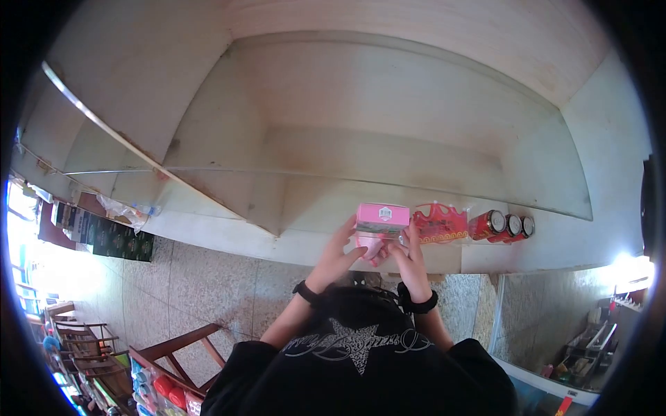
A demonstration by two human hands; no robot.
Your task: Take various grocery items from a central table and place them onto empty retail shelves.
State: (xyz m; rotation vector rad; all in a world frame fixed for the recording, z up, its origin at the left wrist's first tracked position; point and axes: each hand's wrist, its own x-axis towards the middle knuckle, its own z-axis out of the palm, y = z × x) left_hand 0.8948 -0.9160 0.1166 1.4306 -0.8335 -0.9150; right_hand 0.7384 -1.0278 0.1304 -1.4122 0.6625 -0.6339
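A pink box (383,213) with a white emblem on its top face is held between my two hands at the front edge of the white shelf. My left hand (338,256) grips its left side, with the thumb reaching across the front. On the other side, my right hand (411,262) closes on it, fingers along the edge and thumb low on the front. Just right of the box sits a red crown-shaped package (441,223). Beyond it several red cans (489,225) lie on their sides in a row.
A glass shelf (416,125) spans the white cabinet above the hands. Dark boxes (121,239) and a crumpled plastic bag (125,210) are at the far left. Wooden chairs (187,353) stand on the tiled floor (215,277). A glass-topped case (548,381) is at lower right.
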